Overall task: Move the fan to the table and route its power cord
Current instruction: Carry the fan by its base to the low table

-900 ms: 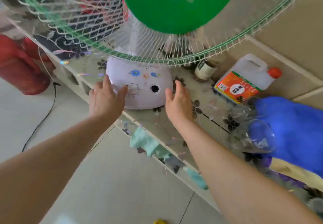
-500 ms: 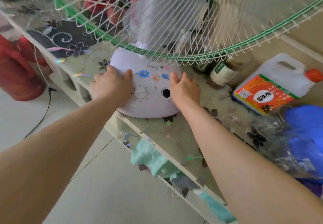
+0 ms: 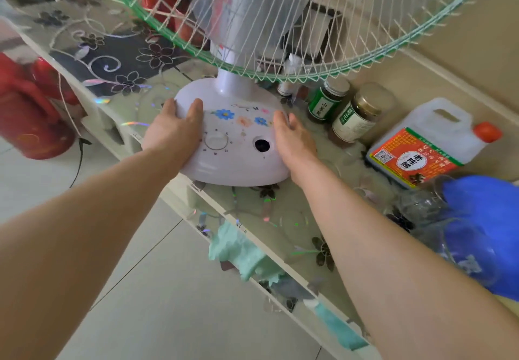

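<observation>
The fan's white base (image 3: 233,160), printed with small flowers and fitted with a round dial, rests on the table (image 3: 303,213), which is covered in floral clear film, close to its front edge. The wire guard with a green rim (image 3: 309,36) fills the top of the view. My left hand (image 3: 172,130) clasps the base's left side, fingers over the top. On the base's right side lies my right hand (image 3: 293,137), pressed against it. A thin white cord (image 3: 66,98) hangs over the table's left edge, and a black cord (image 3: 80,157) trails on the floor.
Two dark jars (image 3: 327,98) (image 3: 359,115) and a white jug with an orange label (image 3: 427,146) stand right of the base. A blue bag (image 3: 486,227) and clear glassware (image 3: 421,205) crowd the right. Red flasks (image 3: 28,112) stand on the floor left. Green cloth (image 3: 238,250) hangs below the edge.
Both hands have moved from the front of the base onto its two sides. The base now sits further in on the table, and my view has come closer.
</observation>
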